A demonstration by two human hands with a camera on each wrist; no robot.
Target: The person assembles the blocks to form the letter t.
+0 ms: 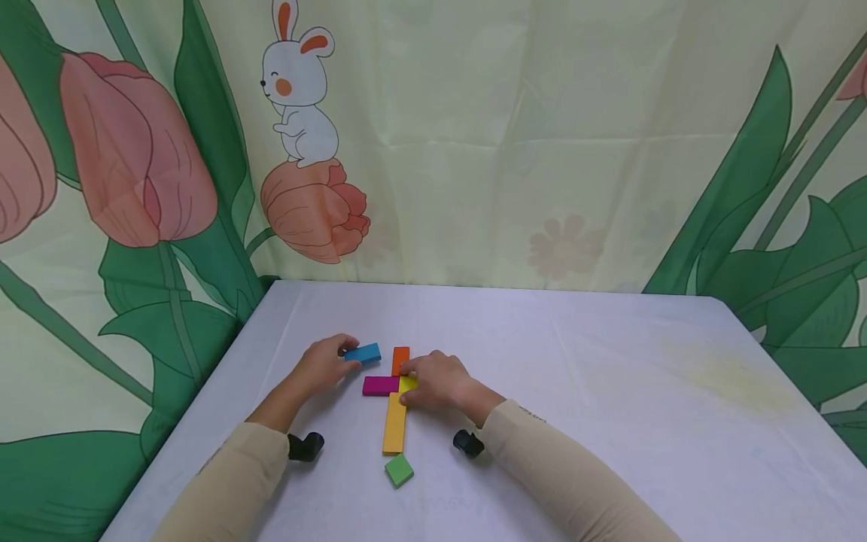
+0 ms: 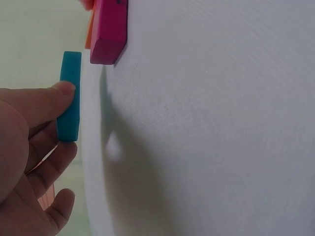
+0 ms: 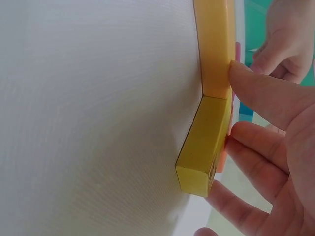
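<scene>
My left hand (image 1: 325, 367) pinches a blue block (image 1: 366, 353) between thumb and fingers. In the left wrist view that block (image 2: 70, 98) is raised above the table, apart from a magenta block (image 2: 109, 39). My right hand (image 1: 439, 380) is over a yellow block (image 1: 409, 384), with thumb and forefinger on either side of it. Seen from the right wrist, the thumb touches the edge of an amber block (image 3: 215, 49), while the fingertips meet the yellow block (image 3: 202, 137). An orange block (image 1: 400, 360) stands behind the yellow one, and the magenta block adjoins its left.
A green square block (image 1: 399, 471) lies turned at an angle, by the amber block's front end. White cloth covers the table (image 1: 576, 421). Behind it hangs a curtain (image 1: 460, 150) printed with tulips and a rabbit. Black wrist cameras (image 1: 469, 443) sit at both cuffs.
</scene>
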